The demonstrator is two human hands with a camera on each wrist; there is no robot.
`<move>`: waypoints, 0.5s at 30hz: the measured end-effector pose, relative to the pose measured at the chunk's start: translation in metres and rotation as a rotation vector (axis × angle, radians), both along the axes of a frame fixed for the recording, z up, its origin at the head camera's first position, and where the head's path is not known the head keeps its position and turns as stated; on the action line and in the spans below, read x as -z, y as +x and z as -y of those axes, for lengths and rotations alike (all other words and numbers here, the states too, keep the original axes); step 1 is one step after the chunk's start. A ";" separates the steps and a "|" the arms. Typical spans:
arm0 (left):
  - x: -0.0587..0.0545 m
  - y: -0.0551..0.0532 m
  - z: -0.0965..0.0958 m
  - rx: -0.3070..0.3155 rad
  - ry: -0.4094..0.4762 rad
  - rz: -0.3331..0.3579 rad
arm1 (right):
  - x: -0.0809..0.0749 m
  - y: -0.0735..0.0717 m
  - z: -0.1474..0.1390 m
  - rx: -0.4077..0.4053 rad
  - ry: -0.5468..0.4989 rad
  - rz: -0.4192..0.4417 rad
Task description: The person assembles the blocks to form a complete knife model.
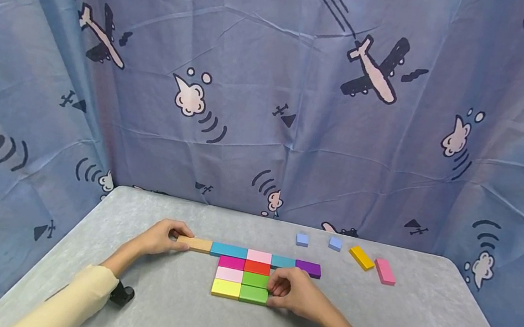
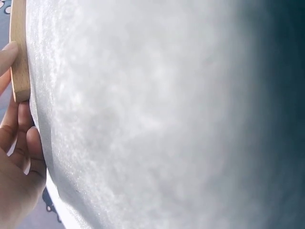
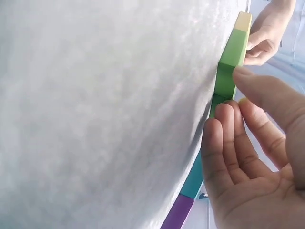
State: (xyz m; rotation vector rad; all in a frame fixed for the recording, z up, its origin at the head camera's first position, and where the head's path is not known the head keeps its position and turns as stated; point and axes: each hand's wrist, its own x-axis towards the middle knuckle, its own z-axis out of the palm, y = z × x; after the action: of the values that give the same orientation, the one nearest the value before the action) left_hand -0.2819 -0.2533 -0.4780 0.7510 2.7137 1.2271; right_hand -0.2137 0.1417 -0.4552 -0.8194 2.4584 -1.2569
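Flat coloured blocks lie edge to edge on the table. At the left end of the long row, my left hand (image 1: pixel 160 238) pinches a plain wooden block (image 1: pixel 200 245) between thumb and fingers. A blue block (image 1: pixel 228 251) adjoins it. Lower down, my right hand (image 1: pixel 296 294) touches the right ends of two green blocks. Its thumb tip meets the corner of the nearer green block (image 3: pixel 233 47), and the other fingers are loosely bent beside the farther green block (image 1: pixel 255 280). A yellow block (image 1: pixel 226 288) sits left of the nearer green one.
The long row continues with a pale pink block (image 1: pixel 259 256), a second blue block (image 1: pixel 283 262) and a purple block (image 1: pixel 308 269). Behind lie two small light-blue blocks (image 1: pixel 302 240), an orange-yellow block (image 1: pixel 361 258) and a pink block (image 1: pixel 385 271). A patterned curtain (image 1: pixel 250 100) hangs beyond the table.
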 end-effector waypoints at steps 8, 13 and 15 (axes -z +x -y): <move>-0.003 0.003 -0.001 -0.001 0.011 0.010 | -0.002 -0.004 -0.022 0.009 -0.028 -0.002; -0.002 0.001 -0.001 0.008 0.008 0.003 | -0.004 -0.006 -0.052 0.070 -0.045 -0.013; -0.002 0.001 0.000 0.012 0.009 0.003 | -0.005 -0.007 -0.066 0.109 -0.050 -0.032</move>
State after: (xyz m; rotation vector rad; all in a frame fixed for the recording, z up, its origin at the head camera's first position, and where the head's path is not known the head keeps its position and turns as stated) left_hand -0.2813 -0.2530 -0.4761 0.7653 2.6992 1.2382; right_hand -0.2211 0.2079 -0.4505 -0.7324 2.5373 -1.3583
